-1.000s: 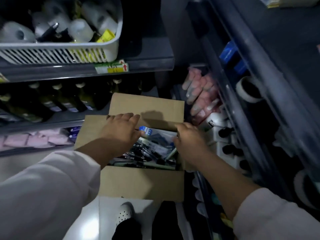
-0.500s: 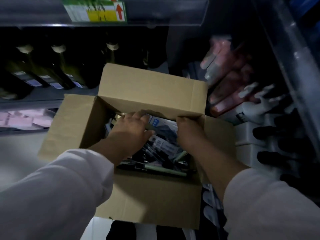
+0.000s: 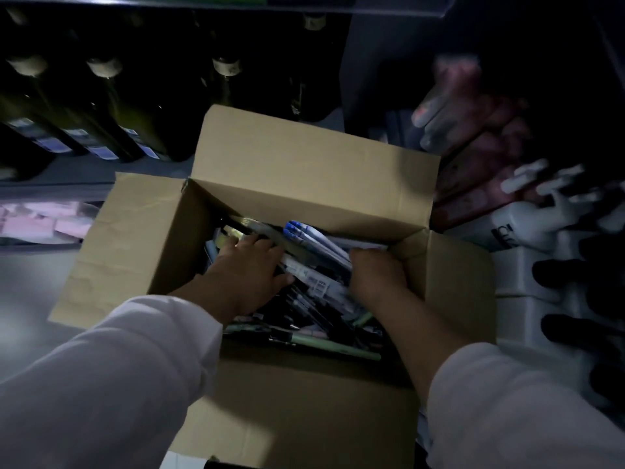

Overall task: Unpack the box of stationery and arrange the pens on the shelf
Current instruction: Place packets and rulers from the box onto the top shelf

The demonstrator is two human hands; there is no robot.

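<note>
An open cardboard box [image 3: 306,170] fills the middle of the view, its flaps folded out. Inside lie packs of pens [image 3: 313,236] with blue caps and several loose pens, one pale green pen [image 3: 333,346] along the near side. My left hand [image 3: 247,275] is down in the box with its fingers spread over the packs and its thumb against a labelled pack [image 3: 318,282]. My right hand [image 3: 375,275] is at the box's right side, fingers curled into the packs at the far right corner. The fingertips of both hands are partly hidden among the packs.
Dark glass bottles [image 3: 111,106] stand on the shelf behind the box at the left. Pink packets [image 3: 37,225] lie on a lower shelf at the left. Pink and white spray bottles [image 3: 527,198] crowd the shelf at the right. The grey floor [image 3: 30,292] shows at the left.
The view has closed in on the box. Both hands have gone deeper into it: the left now lies on the packs and the right curls into them at the far right corner.
</note>
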